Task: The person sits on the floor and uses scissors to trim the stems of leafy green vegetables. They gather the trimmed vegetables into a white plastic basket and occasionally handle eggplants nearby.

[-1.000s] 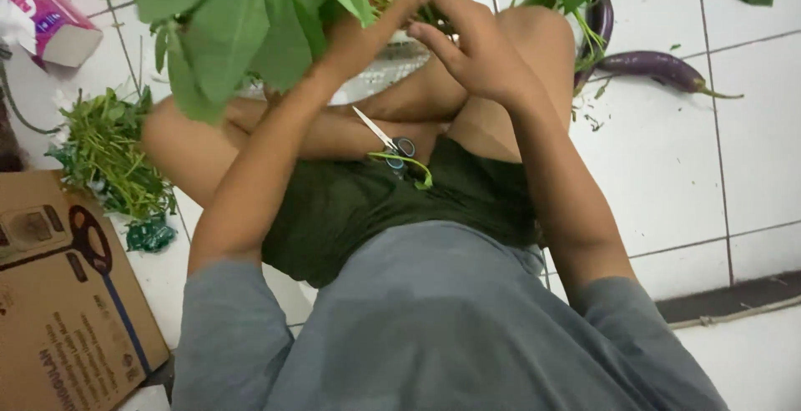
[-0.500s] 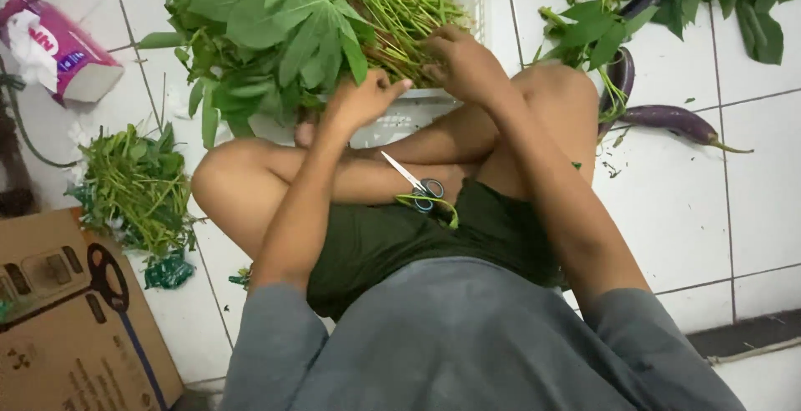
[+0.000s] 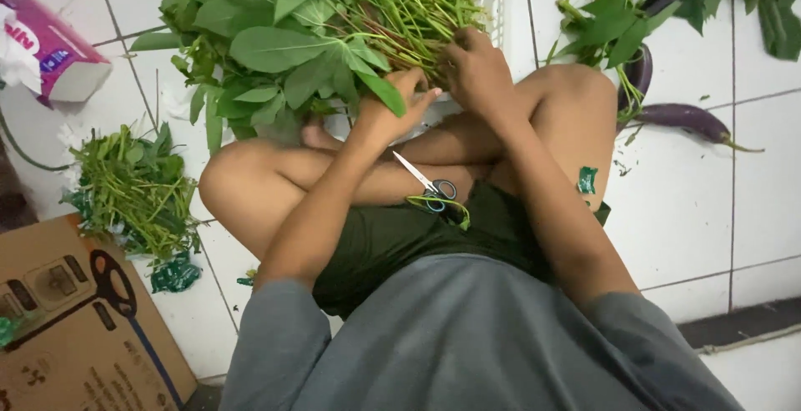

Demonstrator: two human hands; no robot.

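- The left hand [image 3: 399,104] is stretched forward from a bare forearm, fingers curled and thumb spread, closed loosely on green stems.
- The right hand [image 3: 476,67] is held just beside it, slightly further out, knuckles up, fingers bent down into the same stems.
- Both elbows are bent, the arms being passed over crossed bare legs.
- Grey short sleeves are worn.

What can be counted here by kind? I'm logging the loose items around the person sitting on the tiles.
Scissors: 1
Purple eggplants: 2, the second partly hidden by leaves
Cardboard box: 1
Tissue pack: 1
Cut greens pile: 1
Large greens bunch, touched by left hand and right hand: 1
Total: 7
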